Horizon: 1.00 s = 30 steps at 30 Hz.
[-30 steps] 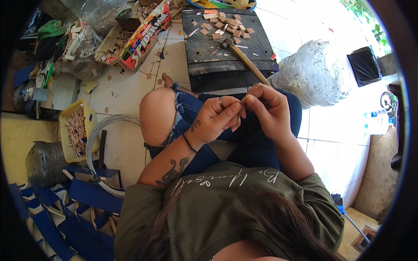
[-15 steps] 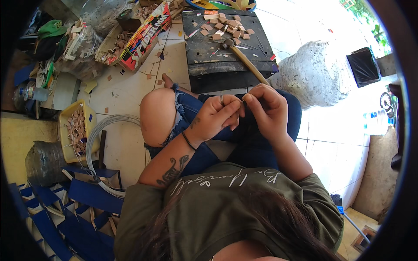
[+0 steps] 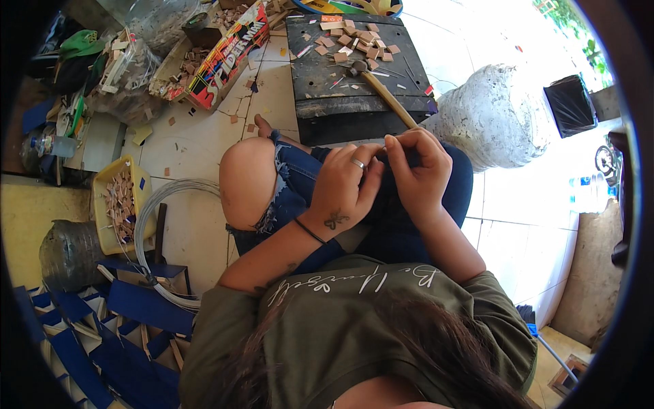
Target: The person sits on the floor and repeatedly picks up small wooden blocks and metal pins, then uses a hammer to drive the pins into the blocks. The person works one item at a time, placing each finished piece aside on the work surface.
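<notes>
Above my lap my left hand [image 3: 345,183] and my right hand [image 3: 420,165] meet at the fingertips. Both are closed in a pinch around something small that the fingers hide; its kind cannot be made out. My left hand wears a ring, and its back is turned up. Just beyond my hands the wooden handle of a hammer [image 3: 388,101] slants over a black worn board [image 3: 320,88]. Small square wooden pieces [image 3: 364,46] lie heaped at the board's far end, with thin sticks or nails scattered around them.
To the left stand a yellow basket [image 3: 102,228] of small wooden pieces, a coil of wire [image 3: 144,218] and blue partitioned boxes [image 3: 136,307]. A printed carton [image 3: 221,68] with wood bits sits far left. A big grey-white rounded lump [image 3: 487,119] is at the right.
My left hand has rolled over, so its back and ring now face up and its fingers reach toward the right hand. My right hand has barely shifted.
</notes>
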{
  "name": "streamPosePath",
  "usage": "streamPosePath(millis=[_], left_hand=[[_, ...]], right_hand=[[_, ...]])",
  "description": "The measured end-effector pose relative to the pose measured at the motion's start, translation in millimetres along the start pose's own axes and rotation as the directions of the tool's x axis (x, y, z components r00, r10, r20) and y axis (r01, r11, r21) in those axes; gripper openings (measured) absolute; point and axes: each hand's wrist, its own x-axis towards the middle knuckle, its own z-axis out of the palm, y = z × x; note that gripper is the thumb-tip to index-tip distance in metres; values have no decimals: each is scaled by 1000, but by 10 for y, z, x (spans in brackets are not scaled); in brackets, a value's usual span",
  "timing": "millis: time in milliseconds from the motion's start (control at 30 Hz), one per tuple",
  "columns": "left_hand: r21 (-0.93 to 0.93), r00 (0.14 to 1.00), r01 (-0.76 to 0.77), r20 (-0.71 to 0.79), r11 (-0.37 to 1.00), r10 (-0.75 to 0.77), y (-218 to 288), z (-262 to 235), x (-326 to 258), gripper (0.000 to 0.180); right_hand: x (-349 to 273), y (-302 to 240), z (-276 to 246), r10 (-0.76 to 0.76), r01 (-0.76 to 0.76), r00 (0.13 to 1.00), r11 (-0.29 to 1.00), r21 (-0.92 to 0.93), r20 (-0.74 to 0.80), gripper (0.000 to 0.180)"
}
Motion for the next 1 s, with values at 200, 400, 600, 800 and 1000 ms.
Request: streamPosePath(millis=[200,400,600,800,1000], left_hand=[[-276,968,249,96,929,-231,33,-33,-40,15],[-424,925,350,297,835,-237,-25,-152,-41,25],[-571,891,408,419,713,-174,-58,-202,-24,31],[-592,862,441,488,674,-135,-62,-273,8,30],[-616,860,432,502,659,-94,-106,-279,9,30]], right_hand=[[26,35,-59,128,-167,963,975,150,238,15],[37,56,-106,272,-493,846,728,477,458,16],[21,34,-142,241,-471,850,743,475,468,16],[30,5,-168,242,-475,844,751,459,478,19],[40,15,-178,219,-489,833,722,490,509,17]])
